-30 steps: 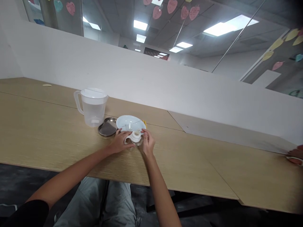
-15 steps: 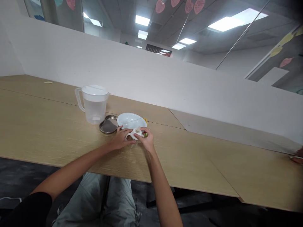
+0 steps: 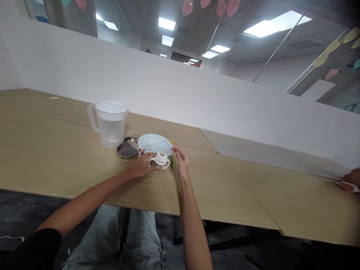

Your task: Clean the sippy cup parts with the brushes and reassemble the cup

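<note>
A baby bottle point(image 3: 161, 159) with a white collar, two white side handles and a clear nipple on top stands upright on the table. My left hand point(image 3: 144, 165) is wrapped round its left side, over the handle. My right hand point(image 3: 180, 159) is off the bottle, at the right rim of a white bowl point(image 3: 152, 140), with fingers reaching forward and nothing visible in them. A thin yellow and green thing point(image 3: 172, 162) lies between the bottle and my right hand, partly hidden; its kind is unclear.
A round metal dish point(image 3: 128, 148) sits left of the bowl, beside a translucent pitcher point(image 3: 111, 125) with a handle. A white wall runs behind the table point(image 3: 225, 195). At the far right edge, another person's hand point(image 3: 353, 177) is near a white-rimmed object point(image 3: 347, 186).
My right hand has let go of the bottle's top and moved slightly right, away from it. My left hand stays on the bottle. The nipple now shows clearly.
</note>
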A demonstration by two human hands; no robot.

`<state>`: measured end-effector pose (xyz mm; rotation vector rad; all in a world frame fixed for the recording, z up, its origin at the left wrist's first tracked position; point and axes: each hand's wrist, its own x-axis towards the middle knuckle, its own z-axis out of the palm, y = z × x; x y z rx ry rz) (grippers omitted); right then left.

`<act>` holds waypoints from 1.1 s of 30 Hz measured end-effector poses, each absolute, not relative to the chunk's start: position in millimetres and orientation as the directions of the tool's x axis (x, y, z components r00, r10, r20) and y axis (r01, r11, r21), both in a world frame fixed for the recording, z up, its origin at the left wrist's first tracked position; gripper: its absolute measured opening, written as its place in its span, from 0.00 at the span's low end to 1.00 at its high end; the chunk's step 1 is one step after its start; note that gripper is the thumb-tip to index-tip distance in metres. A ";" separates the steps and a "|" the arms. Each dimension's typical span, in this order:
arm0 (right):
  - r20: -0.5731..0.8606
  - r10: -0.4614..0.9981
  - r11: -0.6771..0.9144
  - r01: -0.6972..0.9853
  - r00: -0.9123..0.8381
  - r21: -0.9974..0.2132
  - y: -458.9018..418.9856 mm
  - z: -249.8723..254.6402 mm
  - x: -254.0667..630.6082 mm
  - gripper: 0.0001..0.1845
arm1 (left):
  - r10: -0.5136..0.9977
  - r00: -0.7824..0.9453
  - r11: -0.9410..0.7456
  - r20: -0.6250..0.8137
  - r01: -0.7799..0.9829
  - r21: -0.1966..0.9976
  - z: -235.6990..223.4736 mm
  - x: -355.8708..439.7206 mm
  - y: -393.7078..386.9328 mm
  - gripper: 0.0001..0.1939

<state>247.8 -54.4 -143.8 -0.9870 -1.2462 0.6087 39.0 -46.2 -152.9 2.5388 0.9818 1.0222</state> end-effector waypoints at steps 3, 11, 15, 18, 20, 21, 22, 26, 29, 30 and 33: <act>0.516 0.853 0.493 0.197 0.083 -0.847 -59.6 -144.7 231.5 0.27 | 0.663 0.529 -0.748 0.530 0.501 0.435 -152.9 39.1 -46.4 0.30; 0.488 0.873 0.478 0.167 0.020 -0.862 -64.0 -142.3 216.1 0.25 | 0.659 0.535 -0.752 0.530 0.490 0.441 -151.9 39.4 -46.7 0.29; 0.443 0.895 0.444 -0.011 0.047 -0.896 -64.4 -138.9 220.9 0.29 | 0.659 0.538 -0.752 0.525 0.489 0.442 -152.4 38.8 -45.9 0.31; 0.429 0.898 0.437 -0.103 0.094 -0.893 -64.0 -137.4 222.7 0.32 | 0.662 0.538 -0.749 0.521 0.488 0.449 -151.7 38.4 -46.3 0.31; 0.413 0.905 0.425 -0.144 0.106 -0.894 -63.7 -136.8 223.0 0.32 | 0.665 0.539 -0.747 0.517 0.489 0.450 -151.2 38.3 -46.8 0.31; 0.404 0.907 0.419 -0.162 0.118 -0.893 -63.6 -136.5 223.0 0.31 | 0.665 0.543 -0.747 0.513 0.490 0.449 -151.1 38.3 -46.9 0.31; 0.396 0.909 0.415 -0.178 0.133 -0.892 -63.6 -136.3 223.0 0.30 | 0.666 0.545 -0.746 0.510 0.492 0.448 -151.1 38.3 -46.8 0.31; 0.375 0.909 0.411 -0.235 0.185 -0.881 -63.5 -136.2 223.4 0.30 | 0.670 0.544 -0.743 0.505 0.502 0.444 -152.2 38.3 -46.1 0.32; 0.362 0.913 0.404 -0.300 0.189 -0.864 -63.3 -135.9 224.4 0.31 | 0.665 0.545 -0.747 0.511 0.493 0.446 -151.6 38.1 -46.8 0.31; 0.359 0.913 0.405 -0.322 0.193 -0.856 -63.3 -135.4 224.8 0.31 | 0.665 0.545 -0.747 0.510 0.491 0.449 -150.8 38.0 -47.5 0.31; 0.363 0.906 0.421 -0.367 0.219 -0.829 -64.4 -132.4 226.5 0.30 | 0.667 0.550 -0.745 0.503 0.486 0.457 -148.2 38.0 -49.7 0.31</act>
